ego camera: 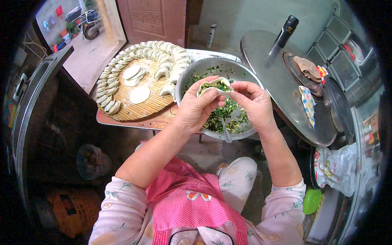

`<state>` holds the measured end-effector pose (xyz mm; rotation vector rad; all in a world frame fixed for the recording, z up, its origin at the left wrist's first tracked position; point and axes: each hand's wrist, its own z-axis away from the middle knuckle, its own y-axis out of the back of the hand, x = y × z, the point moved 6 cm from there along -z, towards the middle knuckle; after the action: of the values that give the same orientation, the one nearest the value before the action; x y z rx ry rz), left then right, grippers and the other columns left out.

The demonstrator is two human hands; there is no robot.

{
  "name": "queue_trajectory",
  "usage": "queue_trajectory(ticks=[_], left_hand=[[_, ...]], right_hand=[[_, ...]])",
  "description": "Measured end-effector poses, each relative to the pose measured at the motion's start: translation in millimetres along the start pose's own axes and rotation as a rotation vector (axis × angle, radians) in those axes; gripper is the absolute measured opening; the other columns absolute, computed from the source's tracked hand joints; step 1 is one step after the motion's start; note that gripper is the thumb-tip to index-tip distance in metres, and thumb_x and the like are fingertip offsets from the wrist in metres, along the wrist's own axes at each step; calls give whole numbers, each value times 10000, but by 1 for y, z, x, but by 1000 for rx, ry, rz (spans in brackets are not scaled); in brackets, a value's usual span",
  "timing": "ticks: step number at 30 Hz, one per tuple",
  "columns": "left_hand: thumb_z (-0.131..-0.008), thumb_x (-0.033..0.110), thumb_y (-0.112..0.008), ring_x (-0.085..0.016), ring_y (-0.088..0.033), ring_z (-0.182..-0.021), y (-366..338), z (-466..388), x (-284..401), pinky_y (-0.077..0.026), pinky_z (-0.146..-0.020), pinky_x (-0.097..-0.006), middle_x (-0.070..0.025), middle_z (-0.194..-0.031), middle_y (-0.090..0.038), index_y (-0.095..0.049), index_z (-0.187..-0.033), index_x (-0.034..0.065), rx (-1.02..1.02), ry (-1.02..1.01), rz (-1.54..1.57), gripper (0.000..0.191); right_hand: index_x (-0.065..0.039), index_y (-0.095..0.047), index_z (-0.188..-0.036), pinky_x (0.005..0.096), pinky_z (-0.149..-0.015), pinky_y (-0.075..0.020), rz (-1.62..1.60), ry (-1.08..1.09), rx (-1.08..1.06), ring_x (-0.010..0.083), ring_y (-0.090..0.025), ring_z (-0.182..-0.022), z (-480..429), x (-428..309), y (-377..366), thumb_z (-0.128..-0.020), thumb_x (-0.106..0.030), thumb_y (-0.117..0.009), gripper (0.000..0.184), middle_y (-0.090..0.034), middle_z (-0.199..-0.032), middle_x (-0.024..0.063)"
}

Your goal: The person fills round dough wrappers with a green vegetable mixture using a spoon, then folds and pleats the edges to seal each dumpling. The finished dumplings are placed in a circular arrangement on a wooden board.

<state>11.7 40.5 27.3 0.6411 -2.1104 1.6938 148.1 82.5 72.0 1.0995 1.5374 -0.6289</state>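
Note:
Above a metal bowl (183, 72) of chopped green filling (225, 111), my left hand (199, 102) cups a dumpling wrapper (221, 90) folded partway around filling, its top still gaping. The thumb and fingertips of my right hand (252, 102) pinch the wrapper's right end. A spoon (226, 130) leans in the bowl, its head hidden in the filling or behind my hands. Left of the bowl, a round ribbed board (147, 108) carries rows of folded dumplings (104, 87) around its edge. Near its middle lie a small stack of flat wrappers (134, 75) and a single wrapper (140, 94).
The board and bowl rest on a low table (134, 123). At right, a dark round surface (260, 46) holds a black bottle (286, 32), a folded brown cloth (307, 69) and a patterned cloth (307, 104). A plastic bag (335, 168) hangs below it.

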Motion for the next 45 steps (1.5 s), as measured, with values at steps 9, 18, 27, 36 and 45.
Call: queue_trajectory(ticks=[9, 18, 27, 36, 45], left_hand=[[-858, 98, -640, -151, -627, -831, -4, 4, -6, -561, -748, -283, -88, -995, -600, -447, -1241, -2, -25, 50, 42, 440], [-854, 141, -652, -148, -610, -800, 0, 4, -13, -557, -727, -269, -75, -959, -587, -435, -1254, 18, 49, 69, 27, 471], [-876, 92, -612, -140, -621, -780, -1, 3, -16, -560, -723, -284, -86, -934, -613, -485, -1186, -1, 42, 54, 65, 348], [-855, 46, -622, -150, -620, -753, -1, 4, -16, -558, -676, -291, -90, -929, -617, -532, -1104, 11, 25, 37, 57, 266], [-866, 91, -620, -139, -595, -773, -2, 5, -17, -541, -669, -271, -96, -1008, -596, -525, -1123, 29, 30, 40, 14, 280]], right_hand=[[-15, -649, -902, 234, -739, -459, 45, 97, 31, 90, -586, -794, 0, 2, 2, -846, -88, -638, 92, -653, -840, 21], [-18, -637, -942, 268, -773, -449, 318, 289, 36, 156, -576, -827, 4, -12, 2, -839, -68, -620, 115, -609, -880, 61], [-87, -673, -924, 306, -780, -457, 405, 463, -4, 210, -562, -888, 7, -27, -3, -748, -53, -695, 181, -554, -893, 56], [-53, -620, -994, 244, -761, -464, 91, 212, 3, 108, -574, -830, 4, -8, -2, -810, -86, -682, 197, -597, -888, 20], [-28, -655, -891, 221, -718, -467, -42, -1, 17, 76, -583, -767, 1, 3, -1, -815, -57, -675, 84, -630, -837, 0]])
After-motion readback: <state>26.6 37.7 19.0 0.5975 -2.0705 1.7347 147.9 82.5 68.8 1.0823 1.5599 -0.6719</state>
